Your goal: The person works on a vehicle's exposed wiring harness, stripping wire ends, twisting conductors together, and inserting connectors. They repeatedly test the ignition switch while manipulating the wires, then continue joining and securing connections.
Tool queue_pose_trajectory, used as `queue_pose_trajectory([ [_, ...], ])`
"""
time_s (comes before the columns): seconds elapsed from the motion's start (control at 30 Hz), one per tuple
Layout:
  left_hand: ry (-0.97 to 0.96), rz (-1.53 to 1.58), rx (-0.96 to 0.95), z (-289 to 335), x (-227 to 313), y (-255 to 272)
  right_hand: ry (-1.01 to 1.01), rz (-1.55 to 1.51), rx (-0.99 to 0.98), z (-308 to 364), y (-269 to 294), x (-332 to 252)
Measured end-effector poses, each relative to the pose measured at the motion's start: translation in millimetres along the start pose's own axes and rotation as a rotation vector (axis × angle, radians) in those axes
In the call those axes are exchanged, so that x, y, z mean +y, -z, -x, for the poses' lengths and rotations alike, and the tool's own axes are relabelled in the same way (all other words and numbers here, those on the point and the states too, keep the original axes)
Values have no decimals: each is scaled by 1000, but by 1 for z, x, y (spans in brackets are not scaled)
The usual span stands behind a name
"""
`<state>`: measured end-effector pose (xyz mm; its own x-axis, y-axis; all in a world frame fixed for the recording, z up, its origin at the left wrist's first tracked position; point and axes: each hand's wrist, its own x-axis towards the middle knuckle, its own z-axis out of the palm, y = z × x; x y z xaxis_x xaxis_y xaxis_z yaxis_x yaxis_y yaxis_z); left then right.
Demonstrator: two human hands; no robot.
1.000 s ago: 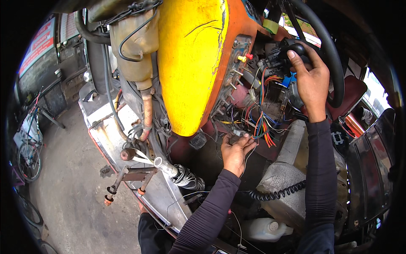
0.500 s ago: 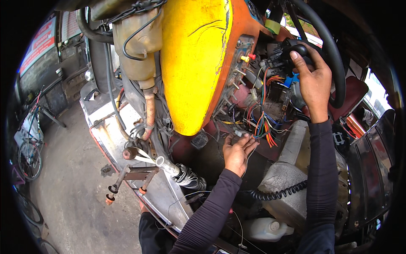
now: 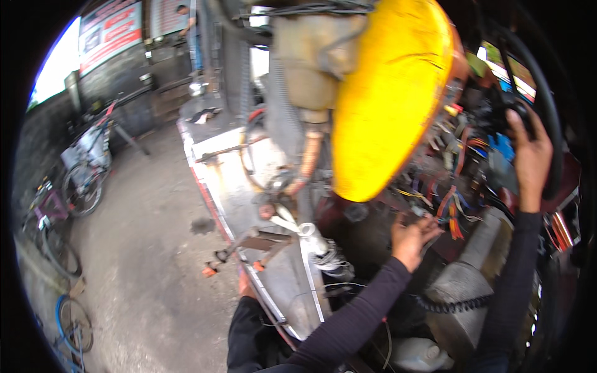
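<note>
Reaching into the middle right of the frame, the left hand (image 3: 411,236) pinches closed on the colored wires (image 3: 451,208), which hang just to its upper right, under the yellow cover (image 3: 388,99). The right hand (image 3: 530,158), higher at the far right, wraps closed around the black steering wheel (image 3: 550,118).

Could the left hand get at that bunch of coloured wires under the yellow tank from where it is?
Probably yes. The left hand is already raised at the lower edge of the coloured wires, its fingers among the strands. Nothing stands between them; the yellow tank hangs above, not in the way.
</note>
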<state>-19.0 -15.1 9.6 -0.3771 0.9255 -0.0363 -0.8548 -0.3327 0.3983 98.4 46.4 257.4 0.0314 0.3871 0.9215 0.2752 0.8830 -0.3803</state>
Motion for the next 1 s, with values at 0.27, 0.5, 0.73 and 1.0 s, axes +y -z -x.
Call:
queue_pose_trajectory([
  [0.27, 3, 31, -24, -8, -8, 5, -5, -20, -101, -6, 4, 23],
  [0.5, 3, -31, -29, -5, -4, 0, 80, -67, -93, -4, -2, 22],
  [0.73, -1, -55, -59, -6, -3, 4, 54, -6, -7, -12, -1, 38],
  [1.0, 7, -55, -42, -2, -6, 3, -14, 54, -1, -12, 5, 35],
])
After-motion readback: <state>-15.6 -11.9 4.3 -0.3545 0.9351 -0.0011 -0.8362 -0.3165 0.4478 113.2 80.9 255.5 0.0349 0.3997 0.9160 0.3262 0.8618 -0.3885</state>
